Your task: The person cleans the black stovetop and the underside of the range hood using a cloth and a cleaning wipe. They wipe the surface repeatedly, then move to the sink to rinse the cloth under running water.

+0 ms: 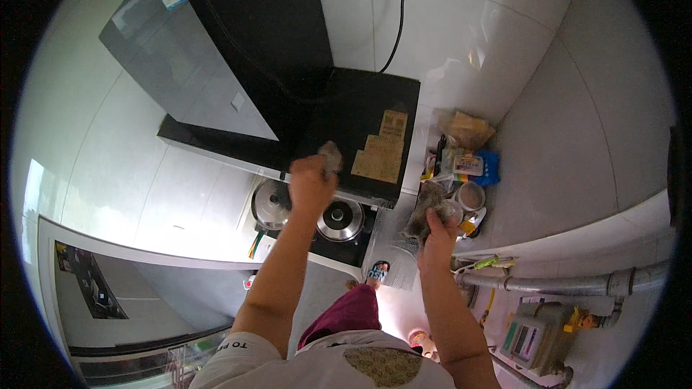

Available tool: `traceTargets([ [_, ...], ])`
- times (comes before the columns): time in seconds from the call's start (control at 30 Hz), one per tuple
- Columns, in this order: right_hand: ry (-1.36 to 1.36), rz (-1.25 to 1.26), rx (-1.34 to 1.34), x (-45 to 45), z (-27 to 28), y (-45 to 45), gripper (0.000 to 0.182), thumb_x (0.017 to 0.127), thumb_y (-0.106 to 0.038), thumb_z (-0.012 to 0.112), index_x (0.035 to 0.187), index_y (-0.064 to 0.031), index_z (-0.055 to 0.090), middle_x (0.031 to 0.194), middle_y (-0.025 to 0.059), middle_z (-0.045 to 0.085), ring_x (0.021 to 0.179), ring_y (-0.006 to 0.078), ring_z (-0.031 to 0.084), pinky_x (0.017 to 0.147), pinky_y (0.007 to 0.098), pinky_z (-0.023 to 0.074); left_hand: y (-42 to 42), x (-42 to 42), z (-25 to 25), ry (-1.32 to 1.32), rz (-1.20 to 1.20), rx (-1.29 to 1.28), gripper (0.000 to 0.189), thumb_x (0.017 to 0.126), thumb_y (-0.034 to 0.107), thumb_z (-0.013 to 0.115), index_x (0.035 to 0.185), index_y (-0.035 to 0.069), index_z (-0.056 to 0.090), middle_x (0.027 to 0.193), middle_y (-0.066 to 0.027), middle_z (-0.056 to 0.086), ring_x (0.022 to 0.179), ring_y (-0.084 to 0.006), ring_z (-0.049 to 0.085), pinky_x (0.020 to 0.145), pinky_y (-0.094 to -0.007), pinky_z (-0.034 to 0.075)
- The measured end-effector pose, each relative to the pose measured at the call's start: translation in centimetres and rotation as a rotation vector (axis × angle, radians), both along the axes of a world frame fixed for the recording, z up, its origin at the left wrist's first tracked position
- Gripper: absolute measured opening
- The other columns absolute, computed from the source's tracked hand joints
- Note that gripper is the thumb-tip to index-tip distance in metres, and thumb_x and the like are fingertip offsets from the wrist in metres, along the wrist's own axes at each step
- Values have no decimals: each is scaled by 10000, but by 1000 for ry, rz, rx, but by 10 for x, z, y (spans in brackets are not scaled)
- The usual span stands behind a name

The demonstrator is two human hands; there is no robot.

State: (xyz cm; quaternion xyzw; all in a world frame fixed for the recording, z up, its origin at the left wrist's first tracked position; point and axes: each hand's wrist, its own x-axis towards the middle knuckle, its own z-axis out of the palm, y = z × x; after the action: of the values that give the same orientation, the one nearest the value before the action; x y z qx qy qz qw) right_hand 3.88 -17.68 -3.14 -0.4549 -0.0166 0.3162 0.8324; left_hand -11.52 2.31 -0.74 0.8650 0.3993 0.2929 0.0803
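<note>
My left hand is closed on a small greyish pad or wad, over the side of a black range hood. Tan paper labels bearing print are stuck to that side. My right hand grips a crumpled grey-brown cloth, to the right of the hood and above the counter. Below the hood, a gas hob holds a pot with a glass lid at the left and a round metal lid with a black knob nearer the middle.
Jars, packets and a blue bag crowd the counter corner at right. A grey pipe and a gas meter are at lower right. A black cable hangs down the tiled wall to the hood.
</note>
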Motion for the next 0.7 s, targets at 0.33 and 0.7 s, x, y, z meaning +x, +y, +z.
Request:
traceTargets([
  [0.33,-25,26,-9,0,10,1,279,794,-75,637,1053,-57,534,1004,28,584,916,159,548,814,304,419,-2,-18,28,-439,9,-549,364,711,161,658,1022,-7,570,949,-205,592,903,-346,575,797,-425,473],
  [0.7,-53,50,-100,-1,-7,-7,299,812,-58,600,1100,-43,519,1020,46,589,900,185,571,789,326,455,20,3,-6,214,304,70,405,696,249,698,1061,118,579,1035,-129,564,951,-328,518,793,-423,462],
])
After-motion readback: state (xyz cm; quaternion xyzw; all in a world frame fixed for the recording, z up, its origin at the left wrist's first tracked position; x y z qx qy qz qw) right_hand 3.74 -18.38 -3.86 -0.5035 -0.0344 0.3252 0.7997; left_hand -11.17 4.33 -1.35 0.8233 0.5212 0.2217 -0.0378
